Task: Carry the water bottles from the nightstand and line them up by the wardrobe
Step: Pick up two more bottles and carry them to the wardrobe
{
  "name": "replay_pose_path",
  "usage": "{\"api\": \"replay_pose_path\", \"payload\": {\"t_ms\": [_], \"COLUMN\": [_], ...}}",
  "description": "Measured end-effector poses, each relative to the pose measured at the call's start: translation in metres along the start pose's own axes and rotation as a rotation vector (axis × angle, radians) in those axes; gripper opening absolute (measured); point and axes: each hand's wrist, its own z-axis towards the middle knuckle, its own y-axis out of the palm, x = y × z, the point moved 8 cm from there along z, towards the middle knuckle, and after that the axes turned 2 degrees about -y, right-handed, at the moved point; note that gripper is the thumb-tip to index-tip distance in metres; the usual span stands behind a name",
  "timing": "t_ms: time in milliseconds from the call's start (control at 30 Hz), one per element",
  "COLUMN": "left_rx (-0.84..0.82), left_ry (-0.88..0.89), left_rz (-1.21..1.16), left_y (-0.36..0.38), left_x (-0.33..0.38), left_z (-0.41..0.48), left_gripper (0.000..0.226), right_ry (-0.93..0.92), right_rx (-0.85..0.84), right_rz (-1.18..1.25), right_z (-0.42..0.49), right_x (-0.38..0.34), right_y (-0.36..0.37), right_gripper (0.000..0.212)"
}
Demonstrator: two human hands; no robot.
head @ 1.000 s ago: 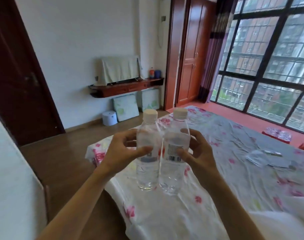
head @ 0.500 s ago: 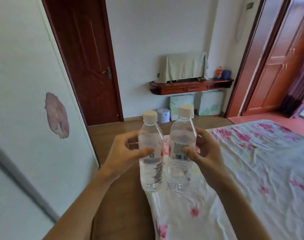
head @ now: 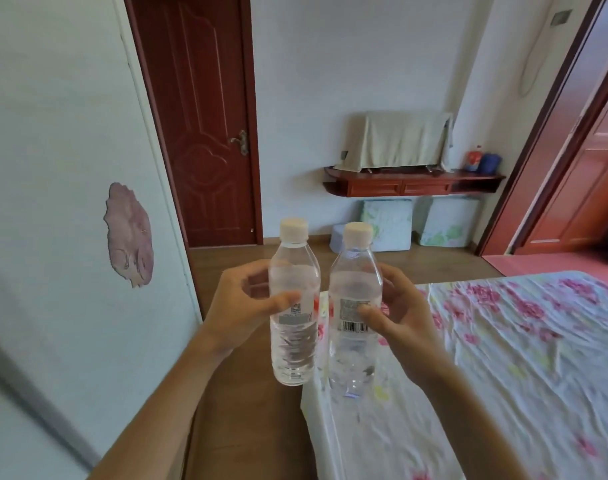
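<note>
Two clear water bottles with pale caps are held upright side by side in front of me. My left hand (head: 242,306) grips the left bottle (head: 293,344) around its middle. My right hand (head: 401,315) grips the right bottle (head: 352,351) at its label. The two bottles stand a small gap apart, above the corner of the bed. A reddish-brown wardrobe (head: 579,181) stands at the far right of the room. The nightstand is out of view.
A bed with a flowered sheet (head: 503,358) fills the right. A white wall (head: 53,202) runs close on my left, leaving a strip of wooden floor (head: 247,427) between. Ahead are a dark red door (head: 198,126), a wall shelf (head: 413,183) and cushions (head: 387,225) on the floor.
The view has swung left, away from the window towards the door and left wall. Both hands keep holding the bottles; the bottles have drawn slightly apart.
</note>
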Motion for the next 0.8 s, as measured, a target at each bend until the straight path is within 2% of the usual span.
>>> {"api": "replay_pose_path", "payload": {"t_ms": [300,800], "left_rx": [-0.012,0.099], "left_ry": [-0.032,-0.071], "left_rz": [0.001,0.081], "left_y": [-0.056,-0.131], "left_x": [-0.039,-0.11], "left_z": [0.066,0.157], "left_gripper": [0.037,0.041], "right_ry": [-0.001,0.028], "right_rx": [0.032,-0.064], "right_rz": [-0.012,0.01], "right_z": [0.083,0.211], "right_x": [0.022,0.093], "right_y": [0.052,0.11], "right_gripper": [0.063,0.065]}}
